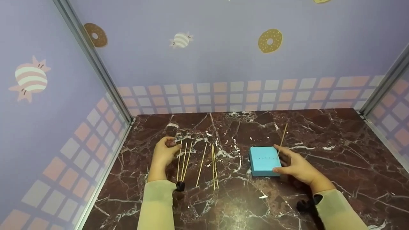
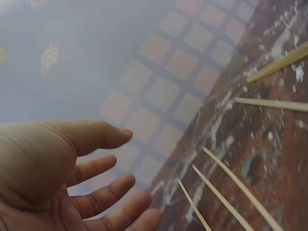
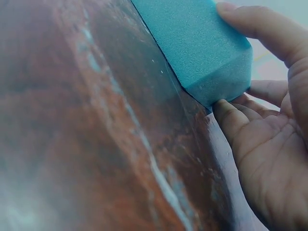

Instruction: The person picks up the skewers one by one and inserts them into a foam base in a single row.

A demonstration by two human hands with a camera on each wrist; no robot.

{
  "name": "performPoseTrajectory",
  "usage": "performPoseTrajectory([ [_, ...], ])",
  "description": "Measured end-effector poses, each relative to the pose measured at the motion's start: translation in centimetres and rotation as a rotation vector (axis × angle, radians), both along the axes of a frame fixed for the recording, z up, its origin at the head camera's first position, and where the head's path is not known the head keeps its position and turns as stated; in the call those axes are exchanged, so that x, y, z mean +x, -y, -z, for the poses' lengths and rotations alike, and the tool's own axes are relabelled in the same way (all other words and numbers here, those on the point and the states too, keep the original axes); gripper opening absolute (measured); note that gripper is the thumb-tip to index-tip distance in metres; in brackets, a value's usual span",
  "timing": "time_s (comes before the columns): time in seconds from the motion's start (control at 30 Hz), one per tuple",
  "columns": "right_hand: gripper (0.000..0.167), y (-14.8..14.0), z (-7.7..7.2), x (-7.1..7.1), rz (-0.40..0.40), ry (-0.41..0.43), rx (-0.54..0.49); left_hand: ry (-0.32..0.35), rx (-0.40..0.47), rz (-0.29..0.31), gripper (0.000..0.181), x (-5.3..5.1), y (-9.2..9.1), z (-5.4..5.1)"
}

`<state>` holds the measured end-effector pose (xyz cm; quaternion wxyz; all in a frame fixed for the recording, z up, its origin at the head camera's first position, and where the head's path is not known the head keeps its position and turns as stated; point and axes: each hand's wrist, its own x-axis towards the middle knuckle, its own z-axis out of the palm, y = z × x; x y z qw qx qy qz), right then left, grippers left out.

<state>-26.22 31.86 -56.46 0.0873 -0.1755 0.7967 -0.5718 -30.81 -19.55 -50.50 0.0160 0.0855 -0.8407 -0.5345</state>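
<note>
A light-blue foam block lies on the table, a row of small dark holes across its top. My right hand grips its right side, thumb at the near corner and fingers toward the far one; the right wrist view shows the thumb and fingertips against the foam. One thin wooden stick stands upright, slightly tilted, at the right end of the holes. My left hand hovers by the leftmost loose sticks, fingers relaxed. In the left wrist view the left hand holds nothing, apart from the stick tips.
More loose sticks lie on the marbled table, a single one and a close pair. White crumbs are scattered about. Patterned lilac panels wall the table at the back and sides.
</note>
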Motion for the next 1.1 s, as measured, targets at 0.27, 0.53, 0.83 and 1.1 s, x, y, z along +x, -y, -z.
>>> performPoseTrajectory([
  [0.27,0.103,-0.1,0.3,0.2,0.000,-0.006,0.000,0.105,-0.027,-0.023,0.057,0.0,0.3,1.3],
  [0.53,0.104,0.1,-0.2,0.1,-0.008,0.021,0.002,0.136,-0.189,-0.036,0.052,-1.7,1.0,3.1],
  [0.83,0.105,0.1,-0.2,0.0,0.000,0.015,0.039,0.133,-0.233,-0.076,0.033,-0.1,0.2,1.8],
  [1.1,0.106,0.0,0.0,-0.1,-0.004,0.017,0.019,0.149,-0.193,-0.079,0.017,0.0,0.3,1.9],
])
